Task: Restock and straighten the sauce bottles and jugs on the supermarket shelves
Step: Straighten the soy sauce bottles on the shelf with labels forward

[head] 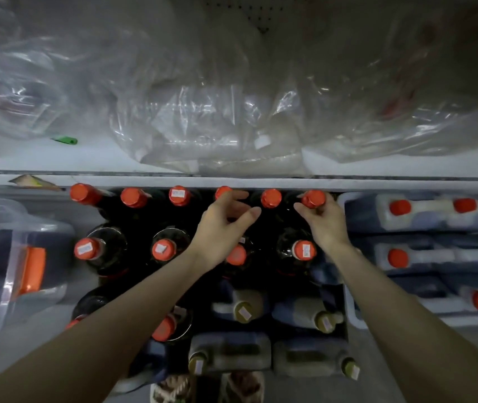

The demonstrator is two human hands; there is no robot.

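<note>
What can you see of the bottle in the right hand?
Dark sauce bottle, rightmost of six in the back row, just under the upper shelf front edge. Orange-red plastic-looking cap, no sticker visible. The right hand grips its neck below the cap, hiding most of the body. Pale jugs sit to its right.

The left forearm (121,312) and right forearm (397,312) are bare up to the frame's edge, the left grip (223,225) and right grip (323,221) bare too with short nails, and two blurred, seemingly patterned shoes (242,385) show below.
</note>
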